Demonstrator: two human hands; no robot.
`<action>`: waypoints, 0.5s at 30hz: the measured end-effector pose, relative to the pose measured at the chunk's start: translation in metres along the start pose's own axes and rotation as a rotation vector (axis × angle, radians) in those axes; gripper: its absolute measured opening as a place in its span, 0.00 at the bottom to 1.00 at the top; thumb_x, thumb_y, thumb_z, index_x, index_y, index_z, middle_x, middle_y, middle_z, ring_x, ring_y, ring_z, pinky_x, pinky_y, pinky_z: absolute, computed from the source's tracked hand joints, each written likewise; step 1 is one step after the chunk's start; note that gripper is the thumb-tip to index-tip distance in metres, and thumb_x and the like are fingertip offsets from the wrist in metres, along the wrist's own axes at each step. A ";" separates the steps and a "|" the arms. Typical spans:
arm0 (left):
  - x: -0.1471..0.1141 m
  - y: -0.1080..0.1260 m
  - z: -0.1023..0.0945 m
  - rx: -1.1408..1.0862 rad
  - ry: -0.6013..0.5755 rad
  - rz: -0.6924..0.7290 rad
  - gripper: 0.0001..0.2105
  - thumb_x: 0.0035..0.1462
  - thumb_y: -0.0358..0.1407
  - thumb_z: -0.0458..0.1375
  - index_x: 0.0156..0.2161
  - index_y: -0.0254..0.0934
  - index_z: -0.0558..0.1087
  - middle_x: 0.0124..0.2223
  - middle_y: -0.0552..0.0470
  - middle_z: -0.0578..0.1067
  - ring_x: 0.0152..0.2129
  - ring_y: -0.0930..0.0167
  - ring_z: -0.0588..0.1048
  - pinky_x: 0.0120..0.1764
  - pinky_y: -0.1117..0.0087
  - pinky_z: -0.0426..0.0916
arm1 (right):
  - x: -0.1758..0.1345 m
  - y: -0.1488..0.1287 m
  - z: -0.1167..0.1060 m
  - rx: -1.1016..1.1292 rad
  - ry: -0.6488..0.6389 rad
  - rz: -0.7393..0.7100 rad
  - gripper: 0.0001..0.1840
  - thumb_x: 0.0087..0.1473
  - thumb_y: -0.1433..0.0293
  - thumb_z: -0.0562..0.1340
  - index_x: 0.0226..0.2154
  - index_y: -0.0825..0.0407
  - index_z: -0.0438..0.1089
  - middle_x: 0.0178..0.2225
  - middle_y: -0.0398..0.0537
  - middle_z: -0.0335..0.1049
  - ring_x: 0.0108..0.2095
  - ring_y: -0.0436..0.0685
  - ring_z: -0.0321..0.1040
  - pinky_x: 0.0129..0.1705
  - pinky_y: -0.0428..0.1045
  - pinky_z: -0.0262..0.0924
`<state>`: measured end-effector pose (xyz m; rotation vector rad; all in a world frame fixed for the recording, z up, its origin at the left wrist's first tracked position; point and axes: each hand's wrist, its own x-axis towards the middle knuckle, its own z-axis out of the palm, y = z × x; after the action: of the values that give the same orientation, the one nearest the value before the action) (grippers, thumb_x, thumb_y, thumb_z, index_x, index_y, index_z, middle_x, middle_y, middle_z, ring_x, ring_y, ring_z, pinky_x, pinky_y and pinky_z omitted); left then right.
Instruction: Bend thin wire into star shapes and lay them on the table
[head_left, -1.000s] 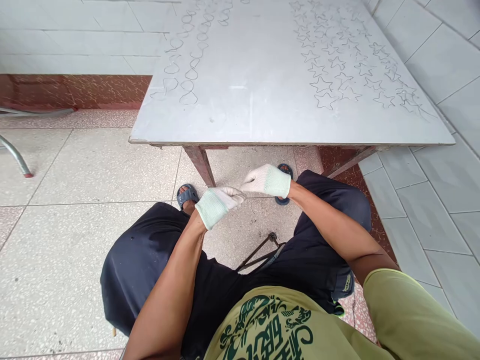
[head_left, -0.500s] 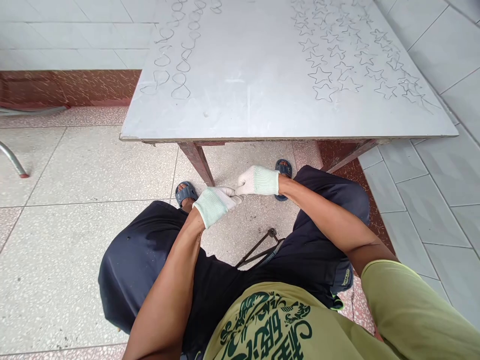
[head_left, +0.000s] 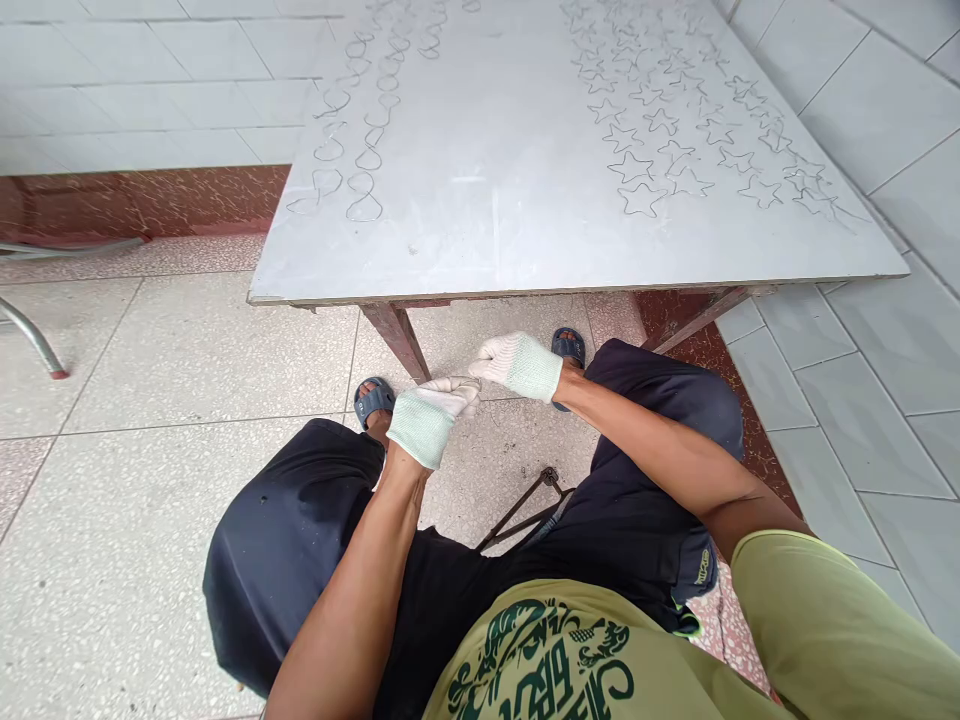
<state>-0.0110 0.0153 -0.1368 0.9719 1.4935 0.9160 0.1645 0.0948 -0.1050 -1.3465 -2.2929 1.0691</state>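
My left hand [head_left: 439, 412], in a white knit glove with a pale green cuff, is closed in a pinch between my knees. My right hand [head_left: 517, 362], gloved alike, meets it fingertip to fingertip, also pinching. A short bit of thin wire [head_left: 474, 379] shows at the fingertips; the gloves hide most of it. Ahead on the table lie wire stars [head_left: 639, 198] in rows on the right and figure-eight wire loops [head_left: 364, 197] in columns on the left.
The white table [head_left: 450, 265] stands just beyond my hands, its front edge above them, with a brown leg [head_left: 397, 340] below. A folding metal frame [head_left: 525, 505] is between my legs. Grey wall tiles [head_left: 862, 400] rise at the right. A curved metal leg [head_left: 34, 335] stands at far left.
The view has tilted slightly, so the table appears lower. My hands stay together; their wrists have turned a little, and a bit of thin wire now shows between the fingertips.
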 end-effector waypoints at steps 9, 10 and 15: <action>0.016 -0.009 -0.008 -0.246 -0.029 -0.090 0.19 0.49 0.44 0.74 0.43 0.34 0.82 0.28 0.47 0.81 0.29 0.63 0.80 0.30 0.65 0.75 | 0.006 0.022 -0.008 0.351 0.044 0.131 0.23 0.70 0.55 0.58 0.38 0.55 0.80 0.34 0.52 0.82 0.34 0.54 0.74 0.38 0.48 0.64; 0.017 -0.010 -0.010 -0.276 -0.016 -0.085 0.20 0.48 0.44 0.74 0.43 0.34 0.81 0.28 0.47 0.81 0.29 0.64 0.80 0.31 0.65 0.75 | 0.004 0.024 -0.010 0.360 0.066 0.136 0.26 0.72 0.54 0.55 0.41 0.56 0.80 0.36 0.55 0.82 0.34 0.54 0.75 0.39 0.48 0.66; 0.019 -0.012 -0.020 -0.431 -0.001 -0.048 0.21 0.45 0.42 0.77 0.40 0.31 0.80 0.31 0.44 0.82 0.31 0.64 0.80 0.35 0.64 0.75 | -0.010 0.024 -0.016 0.435 0.047 0.158 0.24 0.73 0.60 0.53 0.43 0.54 0.81 0.41 0.56 0.84 0.41 0.56 0.80 0.46 0.50 0.71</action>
<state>-0.0341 0.0276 -0.1526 0.6176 1.2413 1.1424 0.1942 0.1007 -0.1095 -1.3631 -1.7994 1.4634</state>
